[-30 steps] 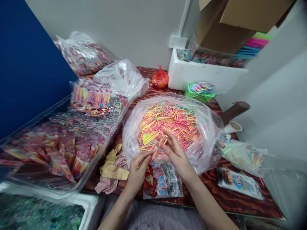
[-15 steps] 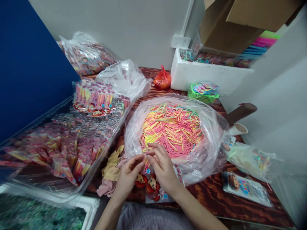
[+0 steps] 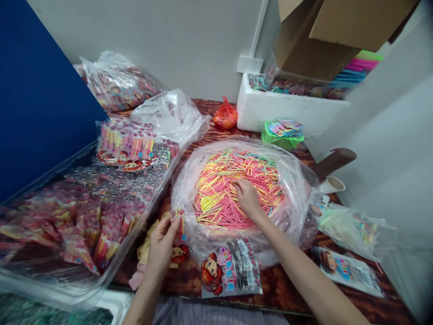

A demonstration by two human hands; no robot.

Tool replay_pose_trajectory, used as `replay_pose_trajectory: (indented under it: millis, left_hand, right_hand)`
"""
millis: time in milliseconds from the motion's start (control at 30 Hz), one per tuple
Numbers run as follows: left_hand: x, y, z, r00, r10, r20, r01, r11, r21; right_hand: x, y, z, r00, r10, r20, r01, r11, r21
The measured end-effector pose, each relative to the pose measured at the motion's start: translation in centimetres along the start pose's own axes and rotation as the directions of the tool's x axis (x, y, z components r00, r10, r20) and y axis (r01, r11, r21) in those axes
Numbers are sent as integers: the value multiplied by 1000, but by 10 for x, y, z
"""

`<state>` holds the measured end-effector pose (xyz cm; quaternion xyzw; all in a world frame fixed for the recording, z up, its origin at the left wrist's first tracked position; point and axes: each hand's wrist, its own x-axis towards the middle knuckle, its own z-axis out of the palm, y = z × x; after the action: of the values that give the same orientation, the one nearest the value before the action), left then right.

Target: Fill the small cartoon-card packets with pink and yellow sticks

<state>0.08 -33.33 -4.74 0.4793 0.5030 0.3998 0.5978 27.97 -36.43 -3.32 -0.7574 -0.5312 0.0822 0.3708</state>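
My left hand (image 3: 160,243) pinches the upper part of a small clear packet (image 3: 179,253) printed with a red-haired cartoon face. Pink and yellow sticks show at its top. Over the large plastic bag (image 3: 184,180), my right hand (image 3: 248,198) reaches into a heap of thin pink, yellow and green sticks (image 3: 219,198). Its fingers are closed at the heap's surface, and whatever they hold is hidden. Between my forearms, a pile of flat printed packets (image 3: 233,268) lies on the table's near edge.
Filled packets (image 3: 81,234) crowd a clear tray (image 3: 135,234) at left. A foam box (image 3: 291,110), green basket (image 3: 282,141) and red bag (image 3: 225,115) stand behind. On the right are a paper cup (image 3: 332,185), a plastic bag of sticks (image 3: 352,225) and a printed packet (image 3: 348,271).
Both hands were together at the packet near the heap's front edge. My left hand has drawn it leftward, while my right hand has let go and moved forward into the sticks.
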Motion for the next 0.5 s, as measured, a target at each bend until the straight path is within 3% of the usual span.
replay_pose_trajectory:
  millis: [67,167,300,500]
  left_hand:
    - [10,-9,1,995,86,-58,-80,992,96]
    - [19,-22,5,976,190,-106,-165,964,209]
    - [20,-22,5,978,161,-131,-134,973,190]
    - [9,3,-4,996,-65,-55,61,995,-73]
  right_hand:
    - [19,19,2,997,-64,48,77,924,-376]
    - [34,27,6,986,-113,120,165,726,-667]
    - [42,23,9,962,-179,208,275,608,-745]
    - [43,23,2,949,-152,277,311,593,-742]
